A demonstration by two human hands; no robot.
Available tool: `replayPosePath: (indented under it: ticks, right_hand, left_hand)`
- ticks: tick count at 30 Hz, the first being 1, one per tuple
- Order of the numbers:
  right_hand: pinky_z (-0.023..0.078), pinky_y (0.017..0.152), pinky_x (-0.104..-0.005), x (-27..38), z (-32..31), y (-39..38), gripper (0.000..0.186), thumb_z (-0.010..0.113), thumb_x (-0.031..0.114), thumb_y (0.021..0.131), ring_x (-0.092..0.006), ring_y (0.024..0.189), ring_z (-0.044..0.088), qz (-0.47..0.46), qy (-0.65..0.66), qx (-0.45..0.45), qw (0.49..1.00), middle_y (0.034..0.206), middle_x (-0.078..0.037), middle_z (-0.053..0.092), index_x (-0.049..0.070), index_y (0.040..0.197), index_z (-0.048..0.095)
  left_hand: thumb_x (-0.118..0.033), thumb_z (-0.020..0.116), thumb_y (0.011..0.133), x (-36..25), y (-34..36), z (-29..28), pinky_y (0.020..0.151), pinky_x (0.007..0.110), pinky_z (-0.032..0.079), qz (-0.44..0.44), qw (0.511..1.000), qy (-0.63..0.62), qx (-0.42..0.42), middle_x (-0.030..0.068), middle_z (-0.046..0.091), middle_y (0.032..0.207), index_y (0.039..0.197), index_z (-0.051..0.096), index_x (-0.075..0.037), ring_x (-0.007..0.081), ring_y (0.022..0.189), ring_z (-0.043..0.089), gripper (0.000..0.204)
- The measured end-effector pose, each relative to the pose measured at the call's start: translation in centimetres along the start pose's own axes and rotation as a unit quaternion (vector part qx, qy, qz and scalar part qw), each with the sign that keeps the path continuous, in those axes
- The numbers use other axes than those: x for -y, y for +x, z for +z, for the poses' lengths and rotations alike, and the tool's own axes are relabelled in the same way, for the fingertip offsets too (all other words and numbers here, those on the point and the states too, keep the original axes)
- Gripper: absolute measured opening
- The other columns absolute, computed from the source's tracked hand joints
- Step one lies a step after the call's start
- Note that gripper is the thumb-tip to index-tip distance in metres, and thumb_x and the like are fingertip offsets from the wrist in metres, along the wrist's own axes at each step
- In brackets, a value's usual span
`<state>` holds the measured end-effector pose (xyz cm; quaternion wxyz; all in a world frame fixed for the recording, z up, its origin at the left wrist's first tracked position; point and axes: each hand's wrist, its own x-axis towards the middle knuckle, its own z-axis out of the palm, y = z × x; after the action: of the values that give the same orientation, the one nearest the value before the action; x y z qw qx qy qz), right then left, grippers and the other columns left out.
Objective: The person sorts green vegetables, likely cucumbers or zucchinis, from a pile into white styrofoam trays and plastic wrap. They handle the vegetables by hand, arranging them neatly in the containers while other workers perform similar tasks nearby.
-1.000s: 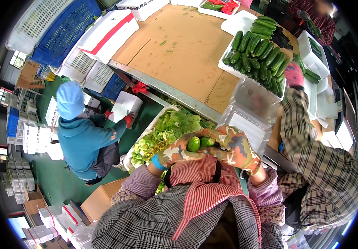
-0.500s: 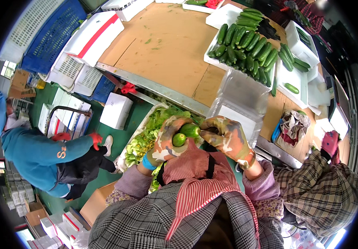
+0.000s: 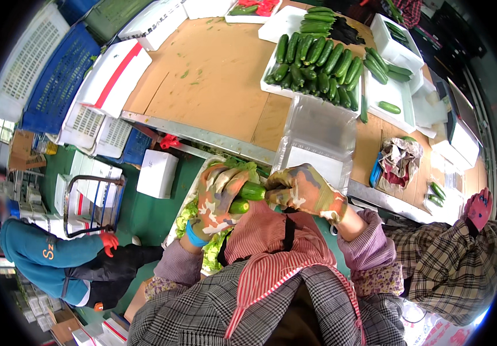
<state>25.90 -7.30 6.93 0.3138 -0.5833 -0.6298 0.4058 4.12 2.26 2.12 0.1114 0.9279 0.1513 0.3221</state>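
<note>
Both hands wear camouflage-patterned gloves and are close together in front of my chest. My left hand (image 3: 219,199) wraps round two green cucumbers, one above the other; the upper cucumber (image 3: 252,191) points toward the right and the lower cucumber (image 3: 238,206) shows its pale end. My right hand (image 3: 305,191) has its fingers pinched at the right end of the upper cucumber, and whether anything else is between them is hidden. Beyond my right hand, an open clear plastic tray (image 3: 317,124) lies at the table's edge. Leafy greens (image 3: 188,216) fill a crate beside and beneath my left hand.
A white foam box (image 3: 271,86) heaped with cucumbers stands on the brown tabletop (image 3: 202,75). Another foam box (image 3: 401,109) is to its right. A co-worker in teal (image 3: 52,254) stands at left, a co-worker in plaid (image 3: 444,259) at right. A trolley (image 3: 93,202) stands on the floor.
My right hand has moved left, its fingers now at the upper cucumber's end. That cucumber has turned to point right. The surroundings have shifted with my head; the teal co-worker has moved lower.
</note>
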Motion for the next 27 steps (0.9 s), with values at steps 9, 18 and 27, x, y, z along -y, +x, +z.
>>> replayPosePath:
  ticks: [9,18,27]
  right_hand:
    - [0.045,0.055,-0.0248,-2.0,0.7,-0.3,0.032,0.07,0.021,0.078,-0.0101,0.063,0.058,0.001,0.186,0.003,0.983,0.072,-0.004,0.064,-0.004,0.096,0.067]
    - [0.048,0.056,-0.0248,-3.0,1.1,-0.7,0.032,0.069,0.016,0.082,-0.0096,0.065,0.059,0.049,0.366,0.005,0.929,0.079,-0.006,0.066,-0.007,0.104,0.065]
    - [0.046,0.055,-0.02,-2.3,0.5,-0.5,0.034,0.066,0.018,0.079,-0.0092,0.065,0.059,0.116,0.324,-0.009,0.939,0.083,-0.006,0.067,-0.002,0.106,0.066]
  left_hand:
    - [-0.055,0.04,0.09,-0.1,0.7,-0.8,0.097,0.049,0.035,0.036,0.997,0.069,0.012,0.0071,0.056,0.115,0.122,0.058,-0.012,0.0311,0.105,0.05,0.057]
    - [-0.038,0.058,0.077,-0.8,1.2,-0.6,0.095,0.05,0.035,0.022,0.999,0.044,0.014,0.0091,0.056,0.113,0.122,0.056,-0.009,0.0321,0.104,0.051,0.054]
    - [-0.021,0.067,0.068,-0.7,2.1,0.1,0.094,0.049,0.038,-0.036,0.999,-0.004,-0.021,0.0111,0.056,0.111,0.12,0.056,-0.009,0.0345,0.102,0.053,0.054]
